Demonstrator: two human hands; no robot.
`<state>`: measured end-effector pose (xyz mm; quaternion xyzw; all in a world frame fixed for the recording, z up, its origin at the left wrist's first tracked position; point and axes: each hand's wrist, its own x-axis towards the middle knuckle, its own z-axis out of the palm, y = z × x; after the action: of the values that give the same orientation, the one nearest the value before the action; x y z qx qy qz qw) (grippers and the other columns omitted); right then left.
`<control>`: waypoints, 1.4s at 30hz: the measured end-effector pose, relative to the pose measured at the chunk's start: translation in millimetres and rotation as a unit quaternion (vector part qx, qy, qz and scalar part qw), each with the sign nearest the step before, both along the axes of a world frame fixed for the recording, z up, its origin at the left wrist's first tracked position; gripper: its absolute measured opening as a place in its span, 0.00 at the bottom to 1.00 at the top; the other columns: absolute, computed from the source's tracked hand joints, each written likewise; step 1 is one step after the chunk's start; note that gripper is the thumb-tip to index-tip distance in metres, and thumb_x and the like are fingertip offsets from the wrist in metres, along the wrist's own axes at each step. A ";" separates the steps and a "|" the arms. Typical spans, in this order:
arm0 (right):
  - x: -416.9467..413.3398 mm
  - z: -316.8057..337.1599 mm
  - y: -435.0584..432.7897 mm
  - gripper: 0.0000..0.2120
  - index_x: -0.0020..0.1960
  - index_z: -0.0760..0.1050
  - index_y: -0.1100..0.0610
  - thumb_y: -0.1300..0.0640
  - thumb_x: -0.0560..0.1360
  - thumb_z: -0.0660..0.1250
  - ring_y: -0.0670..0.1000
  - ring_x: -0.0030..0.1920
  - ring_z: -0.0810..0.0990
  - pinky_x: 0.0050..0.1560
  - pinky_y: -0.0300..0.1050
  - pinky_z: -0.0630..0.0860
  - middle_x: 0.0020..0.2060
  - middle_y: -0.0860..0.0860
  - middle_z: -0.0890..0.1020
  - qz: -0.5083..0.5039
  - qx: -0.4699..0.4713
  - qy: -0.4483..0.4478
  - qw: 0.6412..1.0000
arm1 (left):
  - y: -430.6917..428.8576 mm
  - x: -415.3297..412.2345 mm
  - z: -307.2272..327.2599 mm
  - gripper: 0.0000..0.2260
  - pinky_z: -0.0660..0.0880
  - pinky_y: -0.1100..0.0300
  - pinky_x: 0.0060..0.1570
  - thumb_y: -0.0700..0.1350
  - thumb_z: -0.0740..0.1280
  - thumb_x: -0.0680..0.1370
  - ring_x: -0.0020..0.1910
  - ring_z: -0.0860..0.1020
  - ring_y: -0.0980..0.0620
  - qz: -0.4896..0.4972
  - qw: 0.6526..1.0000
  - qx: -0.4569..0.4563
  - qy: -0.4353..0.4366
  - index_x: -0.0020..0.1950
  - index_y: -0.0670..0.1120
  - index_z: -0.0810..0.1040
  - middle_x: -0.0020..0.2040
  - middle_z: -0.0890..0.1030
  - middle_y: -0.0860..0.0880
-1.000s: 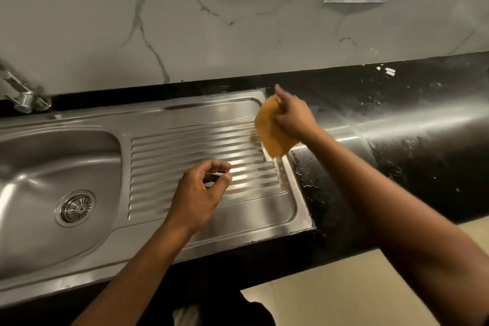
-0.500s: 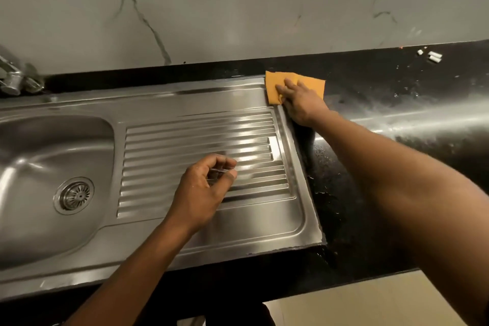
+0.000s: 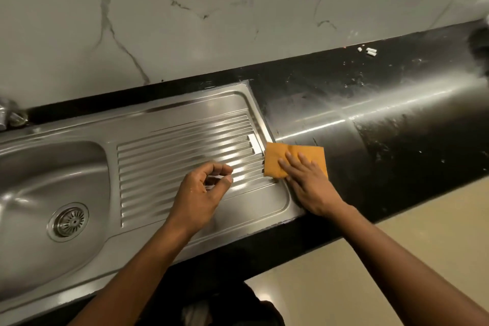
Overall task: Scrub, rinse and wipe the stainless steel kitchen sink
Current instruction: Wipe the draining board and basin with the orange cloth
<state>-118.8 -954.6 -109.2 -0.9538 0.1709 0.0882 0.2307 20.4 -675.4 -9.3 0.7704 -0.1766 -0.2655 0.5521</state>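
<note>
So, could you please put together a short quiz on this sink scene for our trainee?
1. True or false: the right hand presses the orange cloth down with straight fingers.
2. Where does the cloth lie?
A. In the basin, over the drain
B. Across the right edge of the draining board and the black counter
C. Draped over the tap
3. Fill in: the hand with curled fingers, holding nothing that shows, is the ___ hand.

Key: 1 true; 2 B; 3 the left hand.
</note>
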 end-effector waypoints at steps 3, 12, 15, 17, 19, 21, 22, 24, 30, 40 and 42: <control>-40.2 0.2 32.3 0.26 0.84 0.50 0.37 0.42 0.87 0.51 0.48 0.84 0.39 0.81 0.51 0.38 0.83 0.39 0.46 -0.045 0.008 0.001 0.999 | 15.6 -9.6 3.7 0.05 0.81 0.53 0.59 0.45 0.72 0.81 0.54 0.83 0.57 -0.033 0.999 -0.002 0.009 0.55 0.54 0.85 0.52 0.86 0.57; -72.5 -10.4 171.5 0.26 0.85 0.50 0.42 0.44 0.88 0.49 0.52 0.84 0.43 0.83 0.56 0.42 0.83 0.43 0.48 -0.257 -0.039 -0.033 0.965 | 92.2 -22.5 5.6 0.06 0.80 0.48 0.63 0.48 0.72 0.80 0.58 0.81 0.58 -0.102 0.995 0.018 0.001 0.56 0.58 0.83 0.55 0.84 0.57; -58.9 -6.8 235.5 0.26 0.85 0.50 0.44 0.46 0.88 0.50 0.54 0.85 0.43 0.84 0.56 0.41 0.84 0.46 0.47 -0.294 -0.030 -0.040 0.954 | 127.2 -20.3 6.7 0.06 0.80 0.49 0.62 0.48 0.72 0.81 0.58 0.81 0.58 -0.098 0.995 0.020 -0.006 0.56 0.58 0.83 0.55 0.84 0.57; -49.4 -5.4 281.7 0.27 0.85 0.47 0.44 0.45 0.88 0.49 0.53 0.84 0.39 0.83 0.56 0.39 0.84 0.45 0.43 -0.280 -0.027 -0.038 0.959 | 146.9 -16.0 8.9 0.06 0.80 0.51 0.61 0.47 0.72 0.81 0.57 0.81 0.58 -0.090 0.996 0.015 -0.008 0.56 0.56 0.83 0.55 0.85 0.57; -39.7 -6.1 332.8 0.27 0.85 0.44 0.42 0.44 0.88 0.47 0.53 0.84 0.36 0.83 0.56 0.36 0.84 0.45 0.39 -0.265 -0.032 -0.036 0.963 | 166.4 -11.5 10.6 0.06 0.80 0.52 0.60 0.46 0.72 0.81 0.56 0.82 0.59 -0.082 0.996 0.007 -0.019 0.56 0.56 0.84 0.54 0.85 0.58; -28.0 -4.9 383.2 0.27 0.85 0.40 0.41 0.43 0.88 0.45 0.53 0.83 0.32 0.81 0.54 0.32 0.83 0.44 0.36 -0.244 -0.022 -0.030 0.969 | 185.7 -7.6 11.5 0.05 0.81 0.52 0.58 0.46 0.73 0.80 0.53 0.83 0.60 -0.072 0.997 0.006 -0.032 0.54 0.55 0.84 0.51 0.86 0.58; -22.1 -3.4 405.7 0.27 0.84 0.40 0.41 0.43 0.88 0.44 0.53 0.82 0.30 0.80 0.54 0.30 0.83 0.44 0.35 -0.227 -0.013 -0.030 0.973 | 193.0 -5.7 12.9 0.04 0.82 0.51 0.57 0.47 0.73 0.80 0.51 0.84 0.59 -0.067 0.997 0.006 -0.034 0.53 0.55 0.84 0.50 0.87 0.59; -11.0 2.6 451.0 0.27 0.85 0.39 0.42 0.44 0.88 0.45 0.54 0.81 0.28 0.79 0.56 0.29 0.83 0.45 0.34 -0.178 0.005 -0.022 0.984 | 211.5 -1.6 16.3 0.05 0.82 0.48 0.56 0.51 0.74 0.77 0.51 0.84 0.58 -0.053 0.998 0.005 -0.035 0.52 0.56 0.85 0.49 0.87 0.60; 20.3 30.0 534.0 0.28 0.85 0.46 0.47 0.46 0.87 0.46 0.59 0.84 0.38 0.82 0.63 0.40 0.85 0.52 0.44 -0.052 0.056 0.032 0.997 | 256.8 12.3 18.4 0.05 0.82 0.42 0.56 0.50 0.73 0.79 0.53 0.84 0.56 -0.025 0.998 -0.001 -0.059 0.54 0.57 0.85 0.51 0.87 0.57; 68.8 78.4 471.2 0.12 0.65 0.75 0.49 0.49 0.87 0.55 0.52 0.54 0.82 0.55 0.52 0.81 0.55 0.50 0.81 -0.288 0.478 -0.083 0.826 | 281.7 29.3 41.3 0.07 0.82 0.49 0.58 0.42 0.70 0.82 0.53 0.84 0.58 0.013 0.996 -0.034 -0.080 0.58 0.51 0.84 0.53 0.87 0.55; 65.3 87.9 419.0 0.13 0.66 0.74 0.54 0.53 0.88 0.54 0.56 0.55 0.81 0.55 0.51 0.80 0.55 0.53 0.81 -0.310 0.479 -0.106 0.814 | 278.1 30.5 41.9 0.07 0.82 0.48 0.58 0.43 0.71 0.82 0.54 0.84 0.58 0.018 0.996 -0.034 -0.079 0.58 0.52 0.84 0.53 0.87 0.55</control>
<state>-53.5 -535.6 -21.4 -0.6222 0.3686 -0.0186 0.6904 50.9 -397.2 32.6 0.7731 -0.2146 -0.1872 0.5668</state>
